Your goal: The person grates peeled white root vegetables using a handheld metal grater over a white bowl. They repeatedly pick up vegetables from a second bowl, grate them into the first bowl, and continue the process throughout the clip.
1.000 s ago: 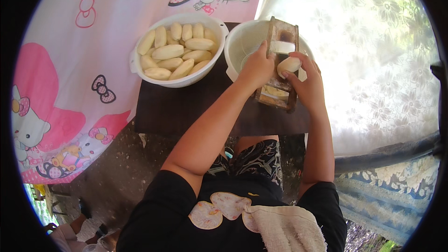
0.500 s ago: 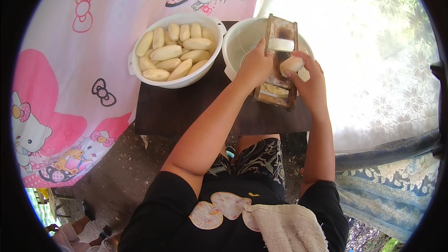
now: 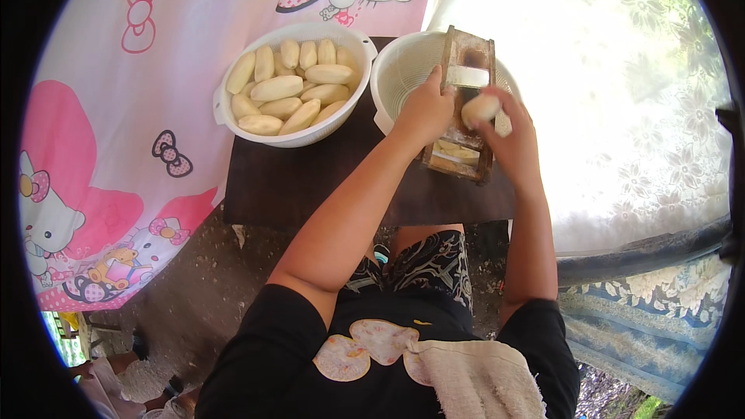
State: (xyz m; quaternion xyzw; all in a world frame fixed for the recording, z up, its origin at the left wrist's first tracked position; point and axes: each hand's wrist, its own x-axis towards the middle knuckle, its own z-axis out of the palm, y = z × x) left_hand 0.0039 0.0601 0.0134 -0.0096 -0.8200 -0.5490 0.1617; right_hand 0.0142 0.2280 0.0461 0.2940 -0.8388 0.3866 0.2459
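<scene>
My left hand [image 3: 429, 111] grips the left edge of a worn wooden slicer [image 3: 471, 45] with metal plates, holding it tilted over a white colander [image 3: 390, 70]. In the fingers of my right hand [image 3: 515, 136] is a peeled plantain [image 3: 479, 110], a short blunt piece slightly blurred, at the slicer's middle. Some pale slices [image 3: 450, 147] show at the slicer's lower end. To the left, a white basket [image 3: 301, 138] is heaped with several whole peeled plantains [image 3: 277, 88]. What lies inside the colander is mostly hidden by the slicer and my hands.
Both containers stand on a dark table [image 3: 310, 186] in front of my knees. A pink printed curtain [image 3: 116, 109] hangs on the left, a bright lace curtain [image 3: 636, 132] on the right. A towel [image 3: 477, 376] lies over my shirt. Another person [image 3: 109, 384] is partly visible at lower left.
My right hand and the plantain have shifted slightly up and left on the slicer. My left hand stays in place. The person at lower left has moved a little.
</scene>
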